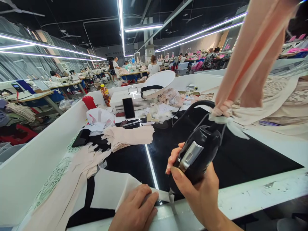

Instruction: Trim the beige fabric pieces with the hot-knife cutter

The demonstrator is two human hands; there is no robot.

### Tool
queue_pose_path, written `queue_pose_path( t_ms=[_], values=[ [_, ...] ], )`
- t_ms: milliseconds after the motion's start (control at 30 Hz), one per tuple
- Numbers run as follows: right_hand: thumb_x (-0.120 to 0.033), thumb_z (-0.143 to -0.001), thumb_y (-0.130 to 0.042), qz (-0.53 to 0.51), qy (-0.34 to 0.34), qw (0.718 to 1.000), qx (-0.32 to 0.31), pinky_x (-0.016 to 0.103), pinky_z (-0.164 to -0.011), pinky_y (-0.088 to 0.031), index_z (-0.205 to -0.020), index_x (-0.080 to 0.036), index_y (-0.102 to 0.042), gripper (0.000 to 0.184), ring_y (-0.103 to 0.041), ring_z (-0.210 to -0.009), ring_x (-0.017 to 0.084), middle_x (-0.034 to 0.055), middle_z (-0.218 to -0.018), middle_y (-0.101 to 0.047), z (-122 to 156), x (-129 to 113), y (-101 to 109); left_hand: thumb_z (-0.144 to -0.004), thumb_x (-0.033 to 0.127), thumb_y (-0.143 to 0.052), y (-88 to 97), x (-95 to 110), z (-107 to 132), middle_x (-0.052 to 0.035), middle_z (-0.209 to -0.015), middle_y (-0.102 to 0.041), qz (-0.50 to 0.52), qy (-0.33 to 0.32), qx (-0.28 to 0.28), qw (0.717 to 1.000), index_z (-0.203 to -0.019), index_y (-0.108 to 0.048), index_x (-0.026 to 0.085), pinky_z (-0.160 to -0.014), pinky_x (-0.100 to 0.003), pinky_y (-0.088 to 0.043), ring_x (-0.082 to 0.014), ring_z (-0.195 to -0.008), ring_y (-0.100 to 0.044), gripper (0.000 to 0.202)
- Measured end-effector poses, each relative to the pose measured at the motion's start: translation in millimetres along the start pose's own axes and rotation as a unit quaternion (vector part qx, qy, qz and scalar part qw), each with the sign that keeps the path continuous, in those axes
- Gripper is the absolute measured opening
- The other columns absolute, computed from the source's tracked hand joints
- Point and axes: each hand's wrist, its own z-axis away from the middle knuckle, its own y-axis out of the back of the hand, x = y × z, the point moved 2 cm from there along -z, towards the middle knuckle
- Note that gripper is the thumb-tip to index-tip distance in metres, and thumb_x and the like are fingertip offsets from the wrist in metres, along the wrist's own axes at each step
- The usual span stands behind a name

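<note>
My right hand [199, 192] is wrapped round a black handheld power tool [196, 154] with a silver slide on its side. Its lower tip is down by the table's front edge, at the end of a narrow white strip of fabric. A cord and a knotted pink cloth strip [255, 57] run up from its top. Just left of it, my left hand [137, 208] has its fingers bent over a folded white fabric piece [109, 186], pressing it on the glossy black tabletop [163, 150]. What lies under those fingers is hidden.
Stacked beige fabric pieces [131, 136] and long beige strips [72, 179] lie at left. Behind are a phone [129, 108], a white vented box [127, 101] and a bottle [105, 95]. Patterned beige cloth [276, 96] is piled right. People work at far tables.
</note>
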Motion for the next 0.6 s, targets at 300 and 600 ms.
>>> queue_pose_path(
  t_ms=[300,600],
  values=[
    [-0.022,-0.089,-0.08,-0.038,-0.04,0.998,-0.023,0.027,-0.065,-0.063,-0.113,-0.032,-0.065,0.03,-0.069,-0.069,0.015,-0.0012,-0.089,-0.071,2,4,8,-0.115,0.038,-0.034,-12.8,10,5,-0.0105,-0.115,-0.072,-0.105,-0.018,0.028,0.994,-0.131,-0.067,0.021,-0.088,-0.033,-0.065,-0.0259,-0.109,-0.075,0.04],
    [-0.023,-0.086,-0.081,-0.115,-0.068,0.991,-0.012,0.028,-0.061,-0.06,-0.114,-0.031,-0.064,0.034,-0.064,-0.063,0.013,-0.0035,-0.086,-0.07,-12,11,-15,-0.115,0.032,-0.028,-7.9,15,-4,-0.0098,-0.107,-0.075,-0.121,-0.024,0.072,0.99,-0.121,-0.069,0.02,-0.084,-0.031,-0.066,-0.0239,-0.102,-0.078,0.044]
  ],
)
